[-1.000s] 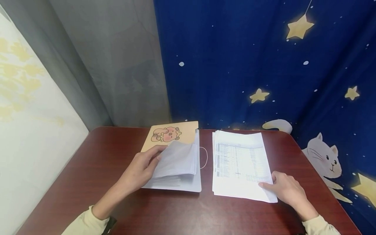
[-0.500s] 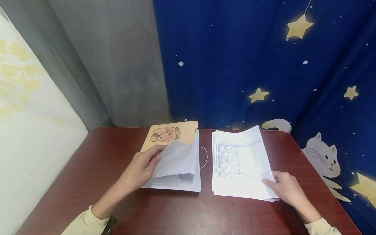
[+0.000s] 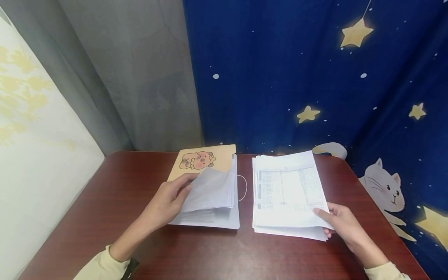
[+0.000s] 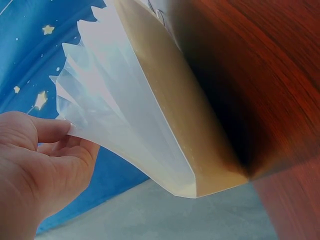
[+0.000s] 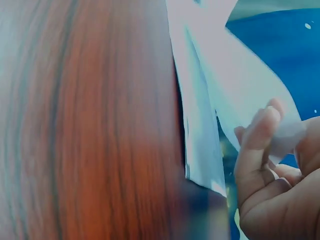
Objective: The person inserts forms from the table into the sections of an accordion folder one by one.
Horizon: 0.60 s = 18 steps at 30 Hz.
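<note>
An expanding file folder [image 3: 210, 155] with a cartoon pig on its tan cover lies on the table, left of centre. My left hand [image 3: 171, 200] pinches its whitish inner dividers [image 4: 110, 95] between thumb and fingers and keeps them spread, as the left wrist view shows. To the right lies a stack of printed papers [image 3: 290, 232]. My right hand [image 3: 344, 223] pinches the top sheet [image 3: 287, 190] near its lower right corner, thumb above and fingers beneath. That sheet bends up from the papers under it, which show as a separate layer in the right wrist view.
The dark red wooden table [image 3: 224, 256] carries both folder and papers. A thin white elastic loop [image 3: 242, 188] sticks out from the folder's right side towards the stack. Behind the table hang a grey curtain [image 3: 147, 77] and a blue star-patterned curtain [image 3: 280, 77].
My right hand has lifted the lower right corner of the top sheet, uncovering the bottom edge of the papers below. The left hand and folder have stayed in place.
</note>
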Available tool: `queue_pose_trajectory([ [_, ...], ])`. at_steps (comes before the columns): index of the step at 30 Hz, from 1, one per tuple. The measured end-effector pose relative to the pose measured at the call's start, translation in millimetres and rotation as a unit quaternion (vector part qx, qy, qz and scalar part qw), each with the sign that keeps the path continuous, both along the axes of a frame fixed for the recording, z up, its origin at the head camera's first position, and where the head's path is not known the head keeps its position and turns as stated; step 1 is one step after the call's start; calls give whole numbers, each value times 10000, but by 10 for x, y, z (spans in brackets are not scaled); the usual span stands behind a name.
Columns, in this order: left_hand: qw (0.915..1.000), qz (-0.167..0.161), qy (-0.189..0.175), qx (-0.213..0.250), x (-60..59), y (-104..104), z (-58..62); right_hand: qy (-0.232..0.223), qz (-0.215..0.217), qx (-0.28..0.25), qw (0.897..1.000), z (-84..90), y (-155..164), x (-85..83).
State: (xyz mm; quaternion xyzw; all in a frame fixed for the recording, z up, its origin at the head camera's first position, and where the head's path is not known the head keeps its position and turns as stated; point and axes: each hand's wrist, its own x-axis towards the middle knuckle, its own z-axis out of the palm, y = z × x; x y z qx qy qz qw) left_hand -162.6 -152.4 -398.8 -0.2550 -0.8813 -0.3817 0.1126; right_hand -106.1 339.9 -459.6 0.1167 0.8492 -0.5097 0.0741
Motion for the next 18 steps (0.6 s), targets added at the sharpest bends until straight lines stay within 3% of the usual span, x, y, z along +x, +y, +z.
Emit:
queue_pose_trajectory([
  [6,10000,-58,59,30,-14,-4,-8,205,-37,-772,9968,26,-24,-7],
  [18,10000,21,68,-35,-29,-19,-9,227,125,-1293,9913,24,-163,-67],
])
